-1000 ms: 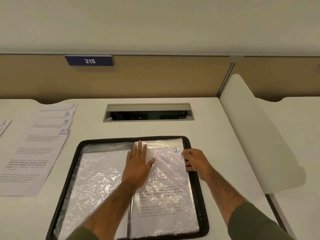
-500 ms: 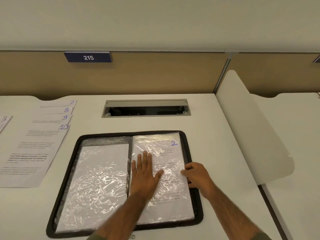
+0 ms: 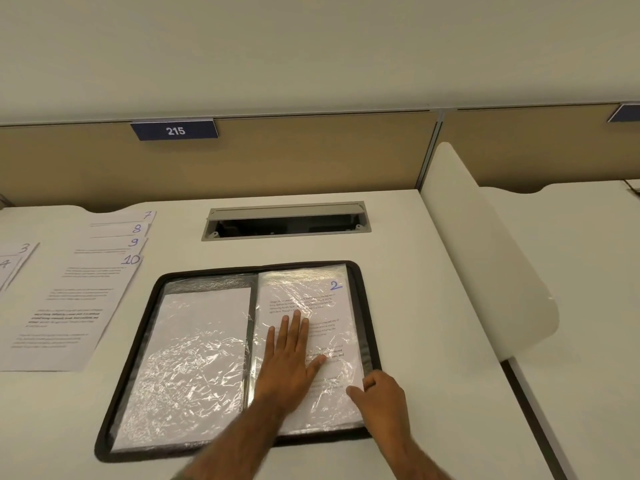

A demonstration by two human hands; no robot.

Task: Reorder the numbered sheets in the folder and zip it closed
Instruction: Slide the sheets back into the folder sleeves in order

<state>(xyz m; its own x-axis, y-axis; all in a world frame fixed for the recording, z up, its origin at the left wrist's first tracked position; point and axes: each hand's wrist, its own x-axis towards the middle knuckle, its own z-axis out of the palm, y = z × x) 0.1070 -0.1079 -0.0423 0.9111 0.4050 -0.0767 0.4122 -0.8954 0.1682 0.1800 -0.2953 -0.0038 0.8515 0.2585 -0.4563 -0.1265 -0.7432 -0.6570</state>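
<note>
Pressing flat, fingers straight, the left hand point(image 3: 291, 362) steadies sheet 2 point(image 3: 311, 292) in its sleeve point(image 3: 362, 341), lower centre; the right hand point(image 3: 379, 396), fingers curled, pinches the sleeve's outer edge, likely to turn it. The folder point(image 3: 140, 341) lies open.

"215" on plaque point(image 3: 175, 130), "2" on sheet point(image 3: 333, 327)

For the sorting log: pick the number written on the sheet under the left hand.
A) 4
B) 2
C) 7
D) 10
B: a blue 2 stands at the top right corner of the sheet that the left hand presses flat in the folder's right half.
</note>
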